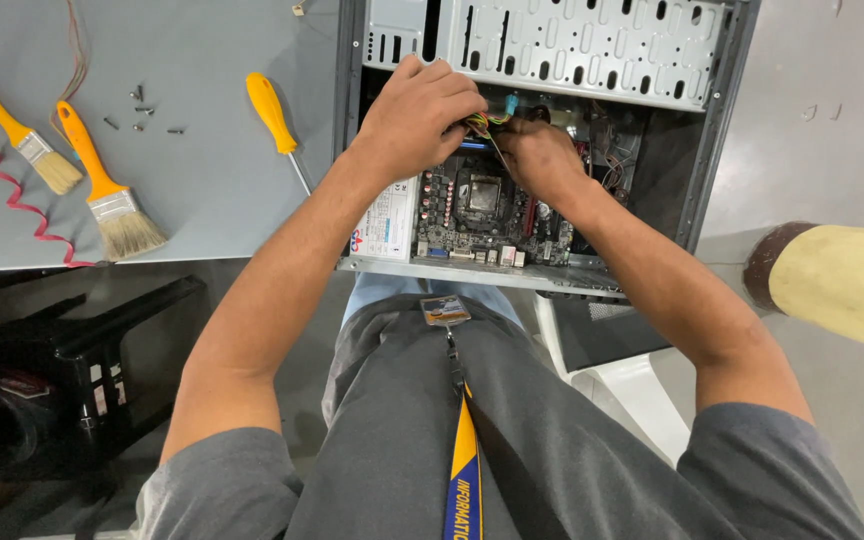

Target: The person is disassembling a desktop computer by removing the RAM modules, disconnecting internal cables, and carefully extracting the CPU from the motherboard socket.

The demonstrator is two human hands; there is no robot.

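Open computer case (697, 130) lies on side at right edge of grey tabletop (202, 200), overhanging near edge. Inside: dark motherboard (482, 215) with square socket, white power supply (387, 220) at left. Left hand (422, 120) curled, fingers pinching multicoloured wire bundle (484, 122). Right hand (542, 155) closed beside it on same wires; exact grip hidden. Yellow screwdriver (272, 110), loose screws (140, 112), two brushes (102, 185) lie left of case.

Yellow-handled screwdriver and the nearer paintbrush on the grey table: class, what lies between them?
In the head view, a few small dark screws lie loose on the grey table between the screwdriver and the paintbrush, towards their handle ends.
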